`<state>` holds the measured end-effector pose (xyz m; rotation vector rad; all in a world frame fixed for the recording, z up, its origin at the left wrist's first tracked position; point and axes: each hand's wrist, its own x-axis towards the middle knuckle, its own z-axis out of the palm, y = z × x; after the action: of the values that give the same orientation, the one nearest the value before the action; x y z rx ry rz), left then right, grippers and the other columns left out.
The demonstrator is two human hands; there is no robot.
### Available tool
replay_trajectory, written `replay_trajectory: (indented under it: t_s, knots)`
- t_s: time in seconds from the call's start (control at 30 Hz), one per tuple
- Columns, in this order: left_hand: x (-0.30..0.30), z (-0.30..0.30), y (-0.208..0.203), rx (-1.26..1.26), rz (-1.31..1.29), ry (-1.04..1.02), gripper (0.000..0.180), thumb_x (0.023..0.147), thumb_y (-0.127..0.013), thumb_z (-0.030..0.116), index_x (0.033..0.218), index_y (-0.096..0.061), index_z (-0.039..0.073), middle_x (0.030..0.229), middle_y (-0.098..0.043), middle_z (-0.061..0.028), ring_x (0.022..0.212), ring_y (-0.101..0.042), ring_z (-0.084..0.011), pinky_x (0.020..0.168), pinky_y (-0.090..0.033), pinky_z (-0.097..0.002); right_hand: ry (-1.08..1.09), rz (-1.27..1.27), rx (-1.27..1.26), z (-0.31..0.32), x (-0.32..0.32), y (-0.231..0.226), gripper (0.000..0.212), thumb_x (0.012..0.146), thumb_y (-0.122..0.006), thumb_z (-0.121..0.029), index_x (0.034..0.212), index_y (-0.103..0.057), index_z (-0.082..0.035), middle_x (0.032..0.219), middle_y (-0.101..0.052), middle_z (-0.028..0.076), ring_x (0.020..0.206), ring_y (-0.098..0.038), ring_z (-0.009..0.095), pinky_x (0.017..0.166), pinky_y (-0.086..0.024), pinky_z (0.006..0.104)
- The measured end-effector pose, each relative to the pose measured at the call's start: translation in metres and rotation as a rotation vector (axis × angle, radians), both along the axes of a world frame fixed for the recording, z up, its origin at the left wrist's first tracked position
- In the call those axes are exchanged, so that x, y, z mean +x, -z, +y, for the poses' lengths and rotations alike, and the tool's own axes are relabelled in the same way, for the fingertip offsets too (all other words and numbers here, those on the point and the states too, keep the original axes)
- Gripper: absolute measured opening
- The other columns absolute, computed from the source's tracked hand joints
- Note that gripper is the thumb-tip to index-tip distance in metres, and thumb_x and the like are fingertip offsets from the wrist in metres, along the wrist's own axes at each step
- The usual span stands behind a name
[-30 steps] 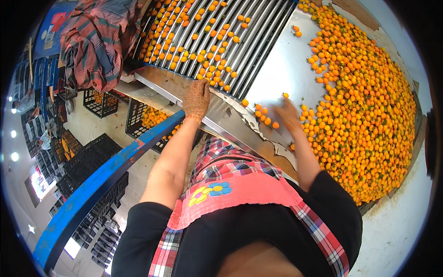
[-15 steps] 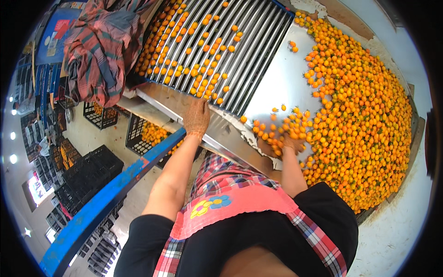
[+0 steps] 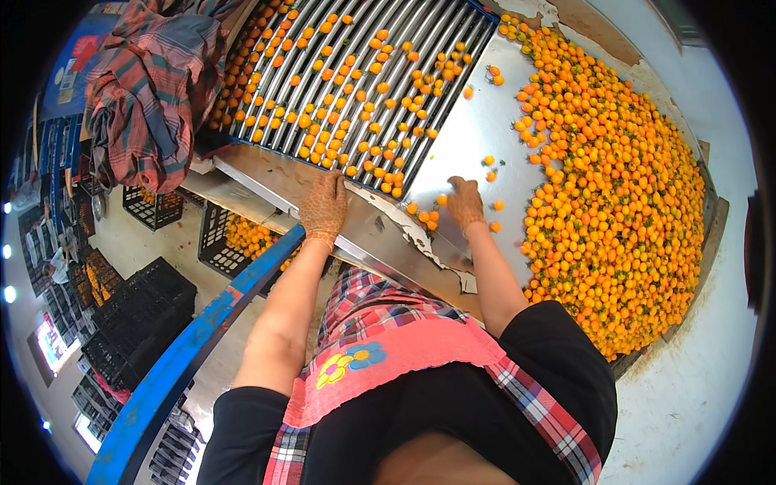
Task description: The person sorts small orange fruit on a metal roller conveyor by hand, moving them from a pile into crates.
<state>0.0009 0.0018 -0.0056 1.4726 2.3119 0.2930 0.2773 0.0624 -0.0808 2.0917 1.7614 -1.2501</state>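
My left hand [image 3: 325, 208] rests on the metal ledge at the near edge of the roller conveyor [image 3: 388, 97], fingers lying toward the rollers and holding nothing. Both hands look covered by thin mottled gloves. On the smooth metal sheet [image 3: 453, 158] beside the rollers, my right hand [image 3: 466, 204] is open, fingers stretched out. A few small orange cherry tomatoes [image 3: 424, 217] lie just left of it, and others are scattered to its right. Many more tomatoes are spread over the rollers. A large heap of cherry tomatoes [image 3: 614, 202], some with green stems, fills the right side.
A blue metal bar [image 3: 194, 339] slants from my left forearm to the lower left. Plaid cloth [image 3: 153, 97] hangs at the upper left. Below the ledge stands a black crate [image 3: 214, 242] with tomatoes; stacked black crates [image 3: 141, 323] stand farther left. A white wall borders the right.
My right hand has swept left from the heap's edge toward the rollers. The tomatoes around it have moved onto the rollers' right part. My left hand stays on the ledge.
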Motion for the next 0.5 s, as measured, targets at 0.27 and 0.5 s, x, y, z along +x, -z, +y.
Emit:
replay_trajectory:
  t_s: [0.27,0.5]
  knots:
    - [-0.003,-0.005,0.001,0.069,0.009,-0.012,0.019,0.092,-0.051,0.028,0.104,-0.060,0.016,0.102,-0.062,-0.0109,0.084,-0.062,-0.0357,0.072,-0.049,-0.0463,0.123,-0.315,0.001,-0.086,-0.025,0.047,0.060,0.082,-0.064,-0.038,0.133,-0.045,-0.013,0.128,-0.052,0.005,0.122,-0.038,0.034,0.100,-0.035,0.0454]
    - [-0.002,-0.005,0.004,0.075,0.017,0.018,0.019,0.092,-0.052,0.027,0.104,-0.060,0.015,0.103,-0.061,-0.0101,0.085,-0.062,-0.0354,0.073,-0.049,-0.0461,0.220,0.547,0.042,-0.011,-0.086,0.035,0.063,0.077,-0.073,-0.023,0.133,-0.045,-0.014,0.115,-0.056,0.016,0.089,-0.064,0.024,0.073,-0.054,0.0327]
